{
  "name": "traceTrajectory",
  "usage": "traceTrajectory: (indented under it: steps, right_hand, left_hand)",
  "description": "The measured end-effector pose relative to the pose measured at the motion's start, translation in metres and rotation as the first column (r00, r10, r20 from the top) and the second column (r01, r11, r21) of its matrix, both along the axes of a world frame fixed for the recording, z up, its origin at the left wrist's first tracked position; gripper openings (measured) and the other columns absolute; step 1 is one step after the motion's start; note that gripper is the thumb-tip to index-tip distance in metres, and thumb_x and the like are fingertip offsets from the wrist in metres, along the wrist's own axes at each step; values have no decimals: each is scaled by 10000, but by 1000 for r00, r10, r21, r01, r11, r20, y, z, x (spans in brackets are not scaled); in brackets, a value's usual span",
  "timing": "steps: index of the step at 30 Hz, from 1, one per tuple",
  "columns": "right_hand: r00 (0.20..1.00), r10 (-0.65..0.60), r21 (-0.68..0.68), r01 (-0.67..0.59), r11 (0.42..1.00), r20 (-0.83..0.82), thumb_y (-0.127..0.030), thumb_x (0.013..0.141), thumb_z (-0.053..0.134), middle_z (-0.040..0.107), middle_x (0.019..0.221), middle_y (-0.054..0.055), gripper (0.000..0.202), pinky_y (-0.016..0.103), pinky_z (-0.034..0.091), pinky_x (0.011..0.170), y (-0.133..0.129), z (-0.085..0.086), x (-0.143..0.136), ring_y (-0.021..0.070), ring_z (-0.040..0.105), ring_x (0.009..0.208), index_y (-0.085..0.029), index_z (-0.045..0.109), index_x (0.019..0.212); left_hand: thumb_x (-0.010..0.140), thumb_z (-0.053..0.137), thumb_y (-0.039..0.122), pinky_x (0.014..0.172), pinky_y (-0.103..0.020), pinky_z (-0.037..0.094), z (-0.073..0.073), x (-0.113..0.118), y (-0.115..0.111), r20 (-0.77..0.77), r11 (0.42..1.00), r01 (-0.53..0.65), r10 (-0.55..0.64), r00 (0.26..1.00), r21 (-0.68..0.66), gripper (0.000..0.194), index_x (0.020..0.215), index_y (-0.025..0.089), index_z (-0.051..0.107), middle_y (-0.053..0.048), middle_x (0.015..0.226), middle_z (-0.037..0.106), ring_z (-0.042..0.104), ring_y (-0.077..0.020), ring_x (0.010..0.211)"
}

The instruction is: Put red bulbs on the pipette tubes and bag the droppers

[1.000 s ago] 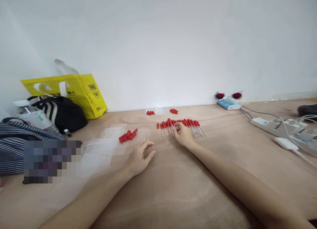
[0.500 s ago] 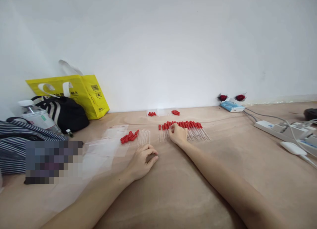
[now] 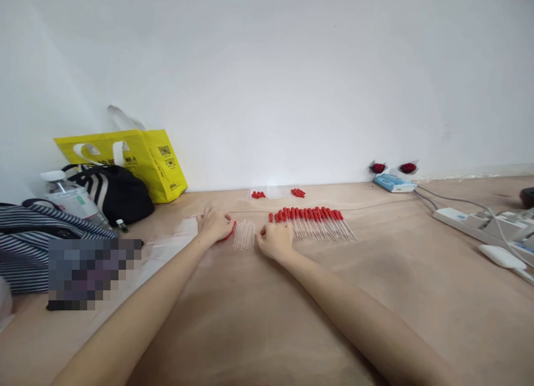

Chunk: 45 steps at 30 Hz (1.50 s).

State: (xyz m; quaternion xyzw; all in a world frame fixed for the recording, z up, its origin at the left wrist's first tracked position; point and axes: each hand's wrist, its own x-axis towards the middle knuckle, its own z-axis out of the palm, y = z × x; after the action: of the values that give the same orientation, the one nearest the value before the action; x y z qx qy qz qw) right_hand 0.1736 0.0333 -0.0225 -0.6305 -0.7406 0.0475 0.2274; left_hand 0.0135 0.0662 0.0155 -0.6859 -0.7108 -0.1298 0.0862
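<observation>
My left hand (image 3: 214, 224) is over the pile of red rubber bulbs (image 3: 230, 232), covering most of it. Its fingers are bent down onto the pile, and what they hold is hidden. To its right lie several thin clear tubes (image 3: 244, 234), side by side. Beyond them my right hand (image 3: 276, 240) rests low on the table with fingers curled; its fingertips are mostly out of sight, so I cannot tell what is in them. A row of droppers with red bulbs on clear tubes (image 3: 317, 216) extends right from that hand, which hides parts of the leftmost ones.
Clear plastic bags (image 3: 167, 247) lie left of my left hand. Small red bulbs (image 3: 258, 194) sit by the wall. A yellow bag (image 3: 167, 169), black bag (image 3: 129, 197), bottle (image 3: 75, 199) and striped bag (image 3: 16, 247) stand left. A tissue pack (image 3: 394, 183) and power strip (image 3: 454, 218) are right.
My left hand has moved forward and left from the bare table onto the red bulbs. My right hand has come left and nearer, off the row of droppers towards the clear tubes.
</observation>
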Motion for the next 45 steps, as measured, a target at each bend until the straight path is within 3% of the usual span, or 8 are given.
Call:
traceTrajectory:
  steps: [5,11,16,20,26,30,33,45]
  right_hand:
    - [998,-34,-79,38,996,44,-332,759,469,659,831,132,257,403,277,821,3,3,-20,237,588,813,-154,652,788]
    - [993,-38,-113,51,992,112,-240,755,468,661,856,146,212,406,274,802,11,4,-23,246,592,807,-153,662,761]
    - [990,-1,-94,15,995,143,-141,785,410,655,851,157,237,393,268,776,6,9,-15,244,588,811,-127,645,819]
    - [988,4,-29,0,1000,155,-133,808,384,622,916,186,239,379,274,771,-11,11,28,263,543,893,-82,585,927]
    - [938,337,225,-347,910,84,-197,853,370,596,828,96,192,312,350,707,-34,-16,122,202,501,803,-140,554,856]
    - [905,413,346,-420,839,98,-171,854,357,566,799,81,254,311,368,678,-42,-29,145,193,484,772,-163,535,1035]
    - [883,463,346,-460,818,77,-157,852,354,558,795,74,222,309,373,671,-46,-29,140,184,487,765,-182,553,947]
    - [856,500,282,-450,847,-135,-182,840,400,544,656,0,86,293,344,677,-66,-28,114,122,466,603,-182,475,799]
  left_hand:
    - [582,633,274,761,-478,367,-7,-3,36,-21,987,-86,84,996,-133,106,582,168,633,-146,806,642,500,-366,965]
    - [550,643,223,744,-497,374,-7,1,43,-35,988,-117,114,993,-101,141,635,113,617,-218,898,619,500,-409,964]
    - [710,496,210,830,-461,343,9,15,12,-64,998,30,-27,998,59,162,774,106,602,-198,966,590,465,-360,1028]
    - [790,418,212,757,-312,412,2,31,-38,-41,965,252,-249,968,73,165,890,165,541,-64,889,620,561,-208,854]
    - [767,485,193,705,-309,428,-28,46,-90,166,759,646,-650,742,84,105,865,173,514,-34,812,608,558,-184,769]
    - [779,492,198,737,-312,433,-39,49,-90,249,698,710,-707,662,92,241,1017,171,526,-41,826,584,547,-175,784]
    - [820,449,207,707,-285,439,-43,48,-88,280,686,721,-713,643,92,224,1008,181,567,-43,823,559,537,-157,763]
    - [824,486,269,727,-315,408,-47,46,-88,290,726,665,-684,669,177,140,826,182,596,-13,738,612,543,-155,719]
